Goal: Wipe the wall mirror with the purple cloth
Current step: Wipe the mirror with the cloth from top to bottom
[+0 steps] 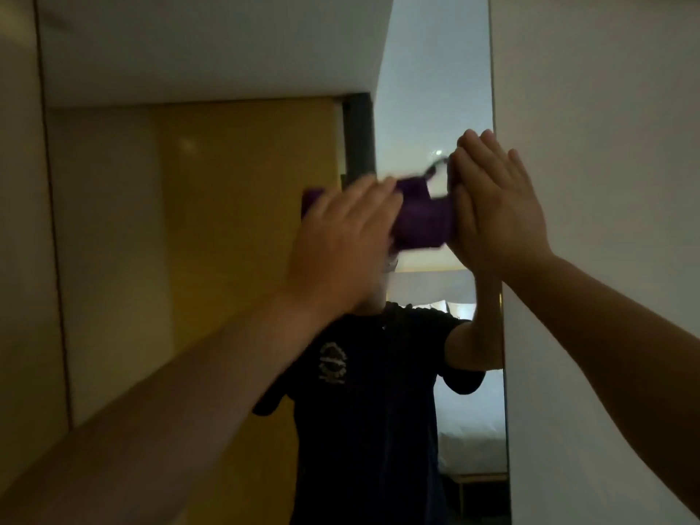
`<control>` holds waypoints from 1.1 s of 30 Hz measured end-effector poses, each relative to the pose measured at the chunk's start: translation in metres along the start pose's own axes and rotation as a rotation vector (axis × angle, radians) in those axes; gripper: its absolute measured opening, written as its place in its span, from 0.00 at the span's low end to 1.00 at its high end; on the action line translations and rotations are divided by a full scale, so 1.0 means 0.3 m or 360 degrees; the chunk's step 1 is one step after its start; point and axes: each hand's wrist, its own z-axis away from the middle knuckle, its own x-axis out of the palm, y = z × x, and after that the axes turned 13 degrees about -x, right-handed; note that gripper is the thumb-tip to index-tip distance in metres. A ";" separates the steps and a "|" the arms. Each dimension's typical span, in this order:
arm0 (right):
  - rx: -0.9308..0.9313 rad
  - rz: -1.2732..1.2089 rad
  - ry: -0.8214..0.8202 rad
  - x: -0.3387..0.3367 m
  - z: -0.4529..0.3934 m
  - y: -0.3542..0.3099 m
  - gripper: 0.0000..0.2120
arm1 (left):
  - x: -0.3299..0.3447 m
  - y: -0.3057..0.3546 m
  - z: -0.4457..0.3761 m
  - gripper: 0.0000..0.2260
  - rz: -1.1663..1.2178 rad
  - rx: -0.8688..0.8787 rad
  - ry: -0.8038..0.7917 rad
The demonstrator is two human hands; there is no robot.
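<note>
The tall wall mirror (212, 229) fills the middle of the view and reflects a person in a dark T-shirt. My left hand (341, 236) presses the purple cloth (424, 217) flat against the glass at about head height; it is blurred. The cloth sticks out on both sides of that hand. My right hand (496, 206) lies flat on the glass at the mirror's right edge, fingers straight and together, with its reflection right beside it. The cloth's right end reaches this hand's reflection.
A white wall (606, 126) adjoins the mirror's right edge. A beige wall strip (19, 240) borders its left edge. In the reflection are a yellow panel, a ceiling and a bed with white bedding.
</note>
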 end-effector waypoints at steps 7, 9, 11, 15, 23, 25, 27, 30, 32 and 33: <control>0.0065 -0.0043 -0.0071 -0.038 0.035 -0.036 0.25 | 0.062 0.170 0.730 0.19 0.0059 0.0285 -0.0421; 0.0069 -0.0059 -0.0065 -0.056 0.045 -0.034 0.23 | 0.055 0.166 0.730 0.18 0.0139 0.0264 -0.0415; 0.0175 -0.0063 -0.0026 -0.076 0.068 -0.005 0.24 | 0.036 0.150 0.635 0.19 0.0199 0.0213 -0.0360; 0.0457 0.0091 -0.0184 -0.091 0.153 0.120 0.30 | 0.039 0.107 0.201 0.17 0.0268 -0.0081 0.0020; 0.0364 0.0347 -0.0254 -0.027 0.209 0.187 0.31 | 0.023 0.097 -0.602 0.19 0.0023 -0.0406 0.0160; 0.0331 0.0347 -0.0228 -0.019 0.214 0.195 0.31 | 0.038 0.103 -0.618 0.18 -0.0009 -0.0396 0.0233; 0.0307 0.0350 -0.0212 -0.014 0.218 0.201 0.30 | 0.050 0.124 -0.536 0.18 0.0005 -0.0281 0.0236; 0.0282 0.0369 -0.0164 -0.010 0.217 0.210 0.29 | 0.074 0.188 -0.296 0.18 -0.0003 -0.0056 0.0233; 0.0269 0.0339 -0.0170 -0.014 0.220 0.209 0.29 | 0.097 0.238 -0.105 0.19 0.0005 0.0051 0.0174; 0.0260 0.0319 -0.0185 -0.017 0.222 0.207 0.29 | 0.107 0.260 -0.007 0.19 0.0018 0.0074 0.0117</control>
